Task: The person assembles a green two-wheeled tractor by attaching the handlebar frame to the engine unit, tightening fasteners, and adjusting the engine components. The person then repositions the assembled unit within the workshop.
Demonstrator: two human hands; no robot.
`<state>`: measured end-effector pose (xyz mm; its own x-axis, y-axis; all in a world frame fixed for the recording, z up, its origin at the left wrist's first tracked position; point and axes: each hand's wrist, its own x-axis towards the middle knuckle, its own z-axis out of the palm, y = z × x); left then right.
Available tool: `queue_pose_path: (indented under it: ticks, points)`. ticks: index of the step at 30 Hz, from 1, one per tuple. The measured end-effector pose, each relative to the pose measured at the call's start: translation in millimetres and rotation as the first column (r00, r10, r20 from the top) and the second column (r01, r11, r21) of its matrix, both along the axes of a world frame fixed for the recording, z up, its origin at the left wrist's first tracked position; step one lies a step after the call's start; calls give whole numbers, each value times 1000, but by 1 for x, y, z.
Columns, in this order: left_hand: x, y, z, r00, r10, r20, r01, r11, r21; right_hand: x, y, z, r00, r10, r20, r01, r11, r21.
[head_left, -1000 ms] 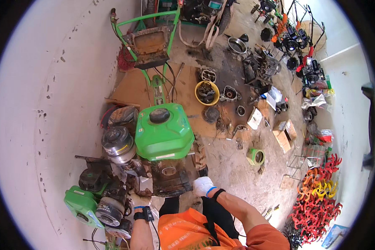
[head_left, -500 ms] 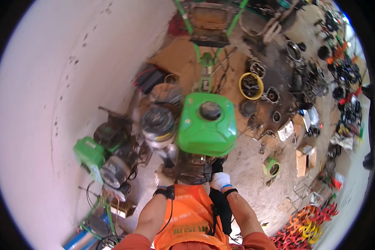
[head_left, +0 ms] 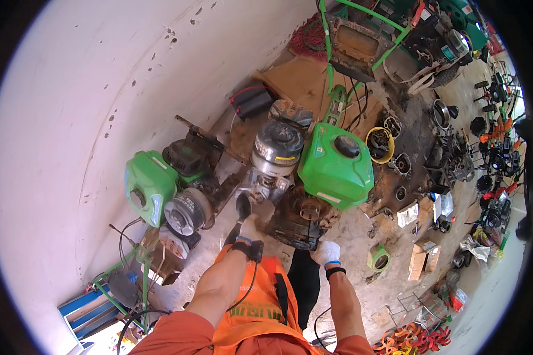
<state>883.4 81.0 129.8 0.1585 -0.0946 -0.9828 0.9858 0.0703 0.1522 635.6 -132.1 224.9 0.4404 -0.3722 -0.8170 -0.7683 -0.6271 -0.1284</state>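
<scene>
A small engine with a green fuel tank (head_left: 337, 168) and black cap stands tilted in front of me. Its dark, grimy lower body (head_left: 296, 222) faces my waist. My right hand (head_left: 326, 253), in a white glove, is closed on the lower right edge of this engine. At the engine's lower left is my left hand (head_left: 249, 228), also pale-gloved, its fingers blurred and partly hidden. Whether it touches the engine I cannot tell. Just beyond that hand is a dark round part (head_left: 243, 205). A silver-and-black round engine housing (head_left: 278, 148) adjoins the tank on the left.
Another engine with a green tank (head_left: 151, 186) sits left by the white wall (head_left: 65, 118). A yellow-rimmed bowl of parts (head_left: 380, 145), a green ring-shaped part (head_left: 379, 259) and a cardboard box (head_left: 421, 260) lie to the right. A green-framed machine (head_left: 361, 44) stands beyond.
The view has swung left, so the engine and surroundings appear farther right and tilted. My right hand stays at the engine's lower edge; my left hand appears a little higher, beside its left side.
</scene>
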Motion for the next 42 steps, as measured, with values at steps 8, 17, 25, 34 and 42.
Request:
queue_pose_path:
  ticks: [8,17,25,34,42]
  points:
    - [34,-5,25,989,-19,-147,16,1000,-22,15,-4,11,993,-76,86,76,997,1]
    - [26,35,-3,997,30,-77,-14,979,205,6,16,-14,996,-38,77,26,988,151]
    - [-13,26,-2,985,164,-58,-151,971,186,-30,-5,-26,1000,-3,26,-4,957,291]
    - [-42,14,166,825,-564,-44,565,818,105,-51,-59,-26,893,138,429,-284,911,298]
    - [-203,-15,543,844,133,519,-96,990,-99,-151,-237,146,823,-130,553,69,989,129]
